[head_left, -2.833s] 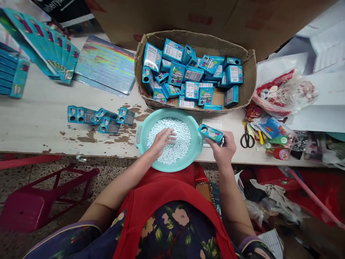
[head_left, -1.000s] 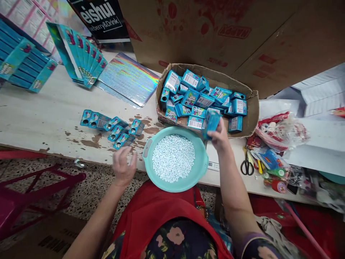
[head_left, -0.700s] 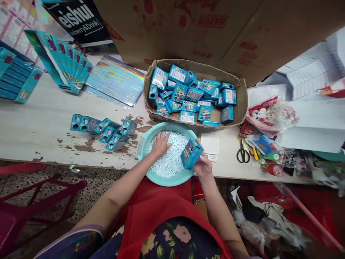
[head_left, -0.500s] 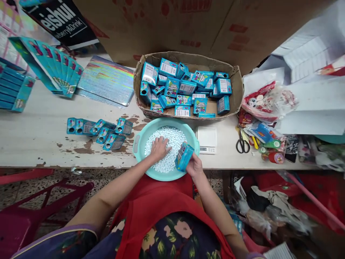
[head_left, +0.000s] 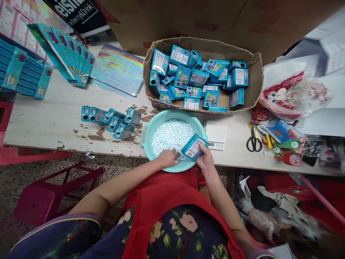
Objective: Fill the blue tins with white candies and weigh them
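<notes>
My right hand (head_left: 205, 158) grips the right end of a small blue candy box (head_left: 194, 146). The box lies tilted over the right side of a mint-green bowl (head_left: 144, 138), its white printed panel facing up. Small white candies (head_left: 172, 133) fill the bowl. At the bowl's near side, my left hand (head_left: 169, 158) rests on the candies, palm down, fingers pointing right toward the box's lower left end. Its thumb and forefinger show apart; the other fingers are partly hidden. Whether candies are inside the held box is hidden.
A cardboard tray (head_left: 258, 79) of several blue boxes stands behind the bowl. A white scale (head_left: 216, 132) sits to its right, scissors (head_left: 253, 140) farther right. Several small boxes (head_left: 123, 131) stand left, near silvery sheets (head_left: 118, 68). A pink stool (head_left: 37, 198) is below left.
My left hand has drawn back from the bowl's middle to its near edge. The box in my right hand has turned, bringing its white panel up. The camera view has shifted.
</notes>
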A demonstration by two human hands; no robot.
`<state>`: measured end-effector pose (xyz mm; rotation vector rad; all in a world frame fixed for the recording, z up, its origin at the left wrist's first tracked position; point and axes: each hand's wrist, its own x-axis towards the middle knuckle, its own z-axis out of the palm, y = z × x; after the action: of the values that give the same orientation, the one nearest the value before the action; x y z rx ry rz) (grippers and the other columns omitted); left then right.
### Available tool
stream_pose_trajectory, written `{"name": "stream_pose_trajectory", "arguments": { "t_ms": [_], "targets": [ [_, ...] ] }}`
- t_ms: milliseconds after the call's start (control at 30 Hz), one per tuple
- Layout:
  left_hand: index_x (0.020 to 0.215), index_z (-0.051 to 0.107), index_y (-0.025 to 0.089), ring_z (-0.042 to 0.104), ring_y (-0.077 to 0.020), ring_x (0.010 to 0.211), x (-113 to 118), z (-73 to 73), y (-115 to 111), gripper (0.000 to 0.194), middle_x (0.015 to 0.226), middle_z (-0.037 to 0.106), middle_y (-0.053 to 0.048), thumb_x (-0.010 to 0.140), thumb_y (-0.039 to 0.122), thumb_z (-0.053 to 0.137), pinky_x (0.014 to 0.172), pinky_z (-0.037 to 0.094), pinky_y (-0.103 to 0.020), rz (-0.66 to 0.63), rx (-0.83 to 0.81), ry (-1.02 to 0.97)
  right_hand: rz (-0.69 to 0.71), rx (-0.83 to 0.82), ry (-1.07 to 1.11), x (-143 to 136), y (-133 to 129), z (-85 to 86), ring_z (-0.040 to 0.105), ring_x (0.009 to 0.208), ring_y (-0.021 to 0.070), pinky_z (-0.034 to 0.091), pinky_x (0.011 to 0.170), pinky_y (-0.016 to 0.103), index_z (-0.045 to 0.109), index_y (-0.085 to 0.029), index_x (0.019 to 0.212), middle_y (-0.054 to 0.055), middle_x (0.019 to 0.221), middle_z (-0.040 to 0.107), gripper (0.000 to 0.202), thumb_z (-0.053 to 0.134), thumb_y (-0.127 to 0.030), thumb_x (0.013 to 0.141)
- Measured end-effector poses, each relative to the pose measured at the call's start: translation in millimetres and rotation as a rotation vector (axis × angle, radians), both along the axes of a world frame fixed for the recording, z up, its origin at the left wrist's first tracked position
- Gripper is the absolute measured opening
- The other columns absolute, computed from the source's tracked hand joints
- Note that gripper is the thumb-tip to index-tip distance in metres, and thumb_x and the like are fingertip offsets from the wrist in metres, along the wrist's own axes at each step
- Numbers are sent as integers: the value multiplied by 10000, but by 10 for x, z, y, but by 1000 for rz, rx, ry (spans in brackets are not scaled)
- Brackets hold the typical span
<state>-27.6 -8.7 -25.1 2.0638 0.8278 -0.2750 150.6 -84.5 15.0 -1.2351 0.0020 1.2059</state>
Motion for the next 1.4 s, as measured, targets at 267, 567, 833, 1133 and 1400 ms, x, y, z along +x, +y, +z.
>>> {"name": "stream_pose_trajectory", "arguments": {
  "t_ms": [267,567,833,1133,1400],
  "targets": [
    [846,564,191,557,-166,518,12,228,406,434,673,606,-21,836,595,407,504,421,-290,493,-255,-270,216,-120,-886,-151,-67,111,623,883,205,513,838,368,624,-216,1017,28,945,663,427,790,-406,672],
    [705,501,182,605,-125,580,407,706,400,240,656,545,19,766,387,609,556,505,-255,1050,-768,-1024,400,22,-1329,-472,-3,6,594,937,241,488,843,397,613,-224,1035,67,961,636,294,711,-353,790],
    [693,523,172,569,-84,486,497,729,404,260,671,571,34,766,374,670,487,473,-227,1109,-676,-1013,403,18,-1380,-431,13,45,607,960,252,485,843,399,619,-240,1072,67,995,662,306,701,-353,800],
    [759,543,184,616,-106,533,506,765,390,246,681,610,27,740,367,707,523,494,-231,1072,-602,-980,443,-33,-1329,-398,59,107,629,962,260,477,841,391,628,-248,1052,58,999,681,310,715,-359,775],
    [832,548,192,646,-129,577,515,740,367,246,650,608,35,745,349,715,590,512,-251,1093,-514,-1025,425,-29,-1288,-425,125,126,631,949,251,479,845,387,644,-230,1032,57,978,681,294,719,-324,763]
  ]
}}
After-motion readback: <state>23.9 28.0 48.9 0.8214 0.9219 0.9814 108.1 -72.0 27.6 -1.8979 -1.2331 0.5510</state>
